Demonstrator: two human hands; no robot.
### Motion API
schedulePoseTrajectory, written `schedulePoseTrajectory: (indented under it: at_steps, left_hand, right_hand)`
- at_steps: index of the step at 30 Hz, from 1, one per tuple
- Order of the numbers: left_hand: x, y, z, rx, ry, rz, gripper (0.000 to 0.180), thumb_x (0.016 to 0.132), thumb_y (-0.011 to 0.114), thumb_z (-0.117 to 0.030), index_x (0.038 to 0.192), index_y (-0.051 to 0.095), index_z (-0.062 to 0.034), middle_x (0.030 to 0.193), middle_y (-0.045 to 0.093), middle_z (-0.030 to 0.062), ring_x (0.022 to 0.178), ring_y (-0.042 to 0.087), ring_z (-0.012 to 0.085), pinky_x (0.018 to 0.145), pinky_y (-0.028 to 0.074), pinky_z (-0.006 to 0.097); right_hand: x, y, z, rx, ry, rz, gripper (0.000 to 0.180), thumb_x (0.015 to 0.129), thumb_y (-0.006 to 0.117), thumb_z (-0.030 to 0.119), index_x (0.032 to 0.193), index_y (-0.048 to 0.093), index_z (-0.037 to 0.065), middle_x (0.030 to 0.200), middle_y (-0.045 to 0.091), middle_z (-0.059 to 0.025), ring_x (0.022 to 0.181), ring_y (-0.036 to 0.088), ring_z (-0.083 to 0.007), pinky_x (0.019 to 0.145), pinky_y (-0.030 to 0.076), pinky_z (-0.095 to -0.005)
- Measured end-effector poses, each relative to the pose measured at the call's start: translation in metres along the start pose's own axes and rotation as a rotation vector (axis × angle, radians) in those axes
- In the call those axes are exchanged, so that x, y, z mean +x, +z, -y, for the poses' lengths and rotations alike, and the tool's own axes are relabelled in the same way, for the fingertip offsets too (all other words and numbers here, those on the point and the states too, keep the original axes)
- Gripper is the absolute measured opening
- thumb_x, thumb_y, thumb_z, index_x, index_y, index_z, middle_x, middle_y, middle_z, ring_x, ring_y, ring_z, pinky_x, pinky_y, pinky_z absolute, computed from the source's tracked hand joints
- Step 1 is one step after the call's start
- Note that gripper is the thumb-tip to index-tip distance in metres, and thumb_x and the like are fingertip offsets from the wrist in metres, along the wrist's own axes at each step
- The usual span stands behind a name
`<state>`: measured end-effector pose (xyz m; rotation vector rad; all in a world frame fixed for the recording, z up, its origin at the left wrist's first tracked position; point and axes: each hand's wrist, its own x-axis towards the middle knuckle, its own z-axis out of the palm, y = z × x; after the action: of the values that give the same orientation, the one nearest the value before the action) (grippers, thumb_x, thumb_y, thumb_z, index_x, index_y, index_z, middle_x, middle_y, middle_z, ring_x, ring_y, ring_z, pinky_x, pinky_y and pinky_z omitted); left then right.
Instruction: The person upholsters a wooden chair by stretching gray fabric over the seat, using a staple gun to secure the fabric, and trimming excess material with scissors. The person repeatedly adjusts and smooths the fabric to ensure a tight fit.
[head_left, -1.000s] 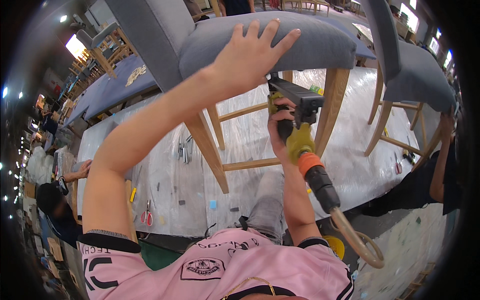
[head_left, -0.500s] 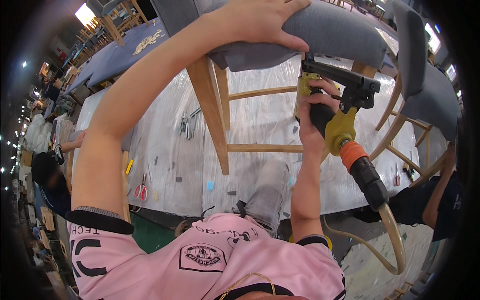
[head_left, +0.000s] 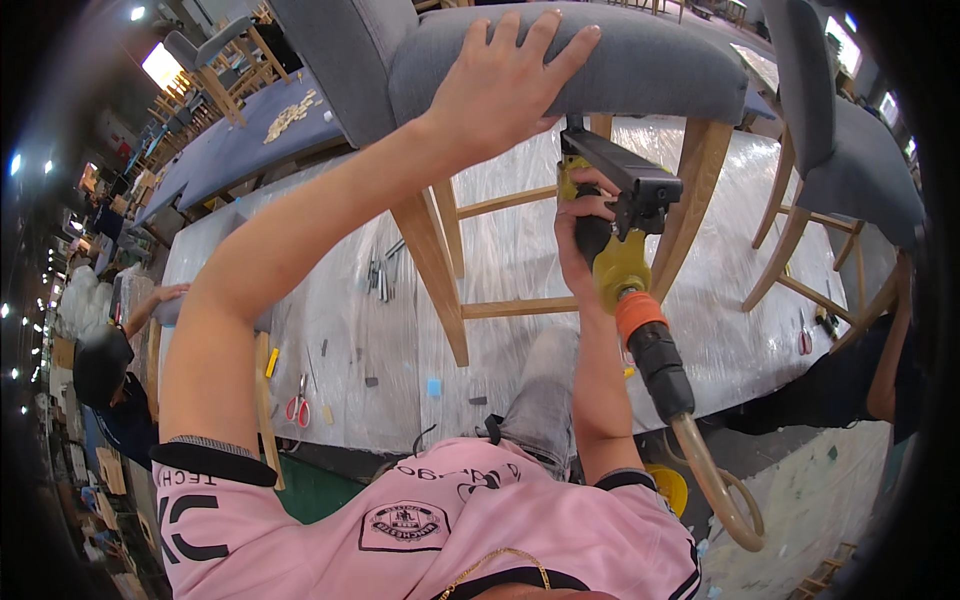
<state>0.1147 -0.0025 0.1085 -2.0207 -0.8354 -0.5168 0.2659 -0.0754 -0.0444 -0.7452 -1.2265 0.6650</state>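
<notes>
A chair with a grey upholstered seat (head_left: 640, 62) and wooden legs (head_left: 428, 270) stands on the plastic-covered table. My left hand (head_left: 505, 85) lies on the front of the seat with its fingers spread. Just below the seat's edge, my right hand (head_left: 582, 215) is wrapped round the handle of a yellow and black pneumatic staple gun (head_left: 622, 262). The tool's black nose reaches up to the underside of the seat; the exact contact is hidden. An orange and black coupling (head_left: 650, 345) joins it to a beige air hose (head_left: 705, 470).
Red-handled scissors (head_left: 298, 408), a yellow cutter (head_left: 272, 362) and several grey staple strips (head_left: 380, 278) lie on the plastic sheet (head_left: 340, 340). Another grey chair (head_left: 860, 170) stands at the right, near a person in dark clothing (head_left: 800, 405). A second person (head_left: 110, 370) is at the left.
My left hand has shifted left, its fingers now spread over the seat front. The staple gun in my right hand has moved left and slightly down along the seat's lower edge.
</notes>
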Motion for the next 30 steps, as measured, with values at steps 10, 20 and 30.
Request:
schedulePoseTrajectory:
  at_steps: [10,20,30]
  left_hand:
    - [0.0,-0.002,-0.001,0.041,-0.012,0.024,0.107,0.072,0.091,-0.033,0.161,0.032,-0.0188,0.146,0.048,0.0176,0.125,0.051,0.0374,0.102,0.042,0.052]
    - [0.042,-0.005,0.082,-0.505,-0.394,0.428,0.126,0.073,0.068,-0.085,0.165,0.021,-0.0128,0.16,0.031,0.0343,0.141,0.046,0.0492,0.114,0.044,0.048]
    - [0.01,0.012,0.064,-0.322,0.022,0.144,0.104,0.079,0.075,-0.07,0.157,0.036,-0.0123,0.149,0.053,0.0193,0.129,0.059,0.038,0.106,0.05,0.046]
  right_hand:
    - [0.002,0.021,0.001,0.453,0.221,-0.159,0.018,0.075,0.072,-0.002,0.09,0.061,-0.001,0.11,0.066,-0.017,0.111,0.067,-0.0359,0.088,0.056,-0.0357]
    - [0.022,0.012,0.01,-0.15,-0.309,0.017,0.019,0.101,0.057,0.015,0.113,0.059,0.001,0.108,0.063,-0.0093,0.09,0.063,-0.014,0.08,0.057,-0.0254]
    - [0.023,0.016,0.023,-0.101,-0.384,0.082,0.019,0.085,0.057,-0.014,0.093,0.065,0.002,0.117,0.062,-0.0065,0.1,0.062,-0.0128,0.085,0.056,-0.0243]
